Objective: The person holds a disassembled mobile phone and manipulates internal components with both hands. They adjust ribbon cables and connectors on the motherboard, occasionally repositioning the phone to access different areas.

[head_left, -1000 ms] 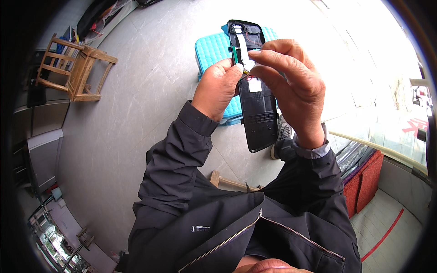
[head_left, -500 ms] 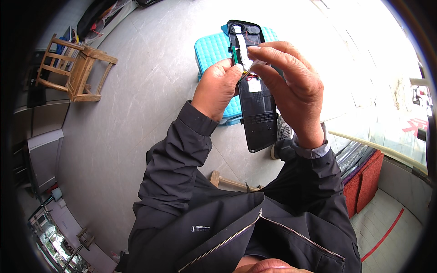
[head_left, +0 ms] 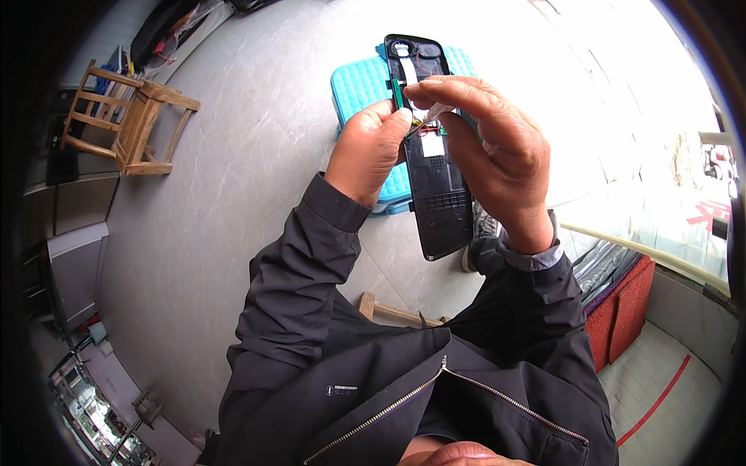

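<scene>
A grey floor (head_left: 233,194) spreads behind, a wooden chair (head_left: 136,128) off to the left. The black casing (head_left: 437,179) – long, its inner side facing up – is held over a blue stool (head_left: 361,89). The left hand (head_left: 365,149) is closed on its left edge, thumb by a green board (head_left: 397,93). The right hand (head_left: 501,151), half-curled, reaches over the middle near thin wires (head_left: 425,130) (whether it pinches anything, I cannot tell).

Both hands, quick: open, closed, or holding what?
Left hand: closed on the left edge of the black casing.
Right hand: partly curled; can't tell whether it grips the whitish piece.
</scene>
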The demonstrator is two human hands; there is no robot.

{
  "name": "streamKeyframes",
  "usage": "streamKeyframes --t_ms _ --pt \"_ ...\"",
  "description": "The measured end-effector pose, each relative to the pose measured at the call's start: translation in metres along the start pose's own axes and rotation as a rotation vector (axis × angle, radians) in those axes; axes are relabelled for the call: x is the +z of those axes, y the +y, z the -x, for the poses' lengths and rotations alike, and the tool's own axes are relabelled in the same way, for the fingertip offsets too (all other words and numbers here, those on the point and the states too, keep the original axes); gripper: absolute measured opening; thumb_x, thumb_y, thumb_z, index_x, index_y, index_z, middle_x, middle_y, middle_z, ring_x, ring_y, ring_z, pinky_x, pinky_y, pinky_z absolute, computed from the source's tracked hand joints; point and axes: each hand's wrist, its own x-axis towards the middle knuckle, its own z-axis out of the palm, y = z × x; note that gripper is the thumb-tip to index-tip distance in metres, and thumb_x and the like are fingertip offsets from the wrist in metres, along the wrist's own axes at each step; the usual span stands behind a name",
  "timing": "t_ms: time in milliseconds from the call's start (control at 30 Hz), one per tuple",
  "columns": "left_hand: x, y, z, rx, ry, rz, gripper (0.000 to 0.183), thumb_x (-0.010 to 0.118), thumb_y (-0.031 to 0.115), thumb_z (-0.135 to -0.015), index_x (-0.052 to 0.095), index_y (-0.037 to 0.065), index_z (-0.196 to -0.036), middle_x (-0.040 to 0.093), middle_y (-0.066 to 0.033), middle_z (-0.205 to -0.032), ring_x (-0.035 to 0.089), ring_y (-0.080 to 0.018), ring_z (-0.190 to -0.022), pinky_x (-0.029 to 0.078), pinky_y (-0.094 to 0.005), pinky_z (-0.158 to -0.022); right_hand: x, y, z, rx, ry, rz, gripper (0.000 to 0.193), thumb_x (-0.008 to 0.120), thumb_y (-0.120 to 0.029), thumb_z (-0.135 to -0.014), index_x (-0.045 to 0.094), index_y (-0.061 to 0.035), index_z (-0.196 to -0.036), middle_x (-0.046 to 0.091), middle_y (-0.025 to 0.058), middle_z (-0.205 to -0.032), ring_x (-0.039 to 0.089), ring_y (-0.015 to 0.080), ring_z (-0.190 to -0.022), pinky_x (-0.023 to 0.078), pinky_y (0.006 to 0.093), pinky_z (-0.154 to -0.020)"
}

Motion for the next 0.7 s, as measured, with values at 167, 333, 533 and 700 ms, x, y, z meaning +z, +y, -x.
streamKeyframes --t_ms 167,333,533,700 --pt "0.0017 0.0020 0.0005 -0.020 0.013 -0.021 0.026 0.052 0.019 -0.113 0.067 0.000 -0.122 0.066 0.0024 -0.090 0.057 -0.0011 -0.074 0.046 -0.0201 -0.064 0.0020 0.0028 -0.0004 -0.024 0.022 -0.013 0.041 0.060 0.017 -0.095 0.072 -0.0003 -0.131 0.078 0.0156 -0.121 0.077 0.0280 -0.113 0.061 0.0366 -0.097" --pt "0.0021 -0.0010 -0.0004 -0.014 0.009 0.018 0.026 0.052 0.019 -0.112 0.066 -0.001 -0.122 0.064 0.0029 -0.090 0.054 -0.0012 -0.072 0.044 -0.0205 -0.063 0.0035 0.0035 0.0003 0.003 -0.015 -0.067 0.040 0.061 0.016 -0.098 0.071 0.0001 -0.133 0.077 0.0168 -0.125 0.076 0.0272 -0.116 0.062 0.0369 -0.097" --pt "-0.0039 -0.0061 -0.0043 -0.001 -0.032 0.003 0.025 0.053 0.020 -0.112 0.067 0.001 -0.120 0.063 0.0048 -0.087 0.051 -0.0008 -0.070 0.043 -0.0209 -0.062 0.0016 0.0024 0.0006 -0.027 -0.031 -0.088 0.036 0.062 0.013 -0.102 0.073 -0.0029 -0.133 0.077 0.0159 -0.124 0.076 0.0268 -0.116 0.063 0.0364 -0.095" --pt "-0.0006 -0.0015 -0.0012 -0.004 -0.012 -0.004 0.026 0.054 0.021 -0.113 0.067 0.001 -0.121 0.065 0.0044 -0.087 0.055 -0.0005 -0.071 0.044 -0.0200 -0.063 0.0032 0.0025 0.0013 -0.005 -0.006 -0.064 0.037 0.054 0.015 -0.103 0.070 0.0011 -0.134 0.076 0.0174 -0.125 0.076 0.0272 -0.115 0.062 0.0375 -0.098"
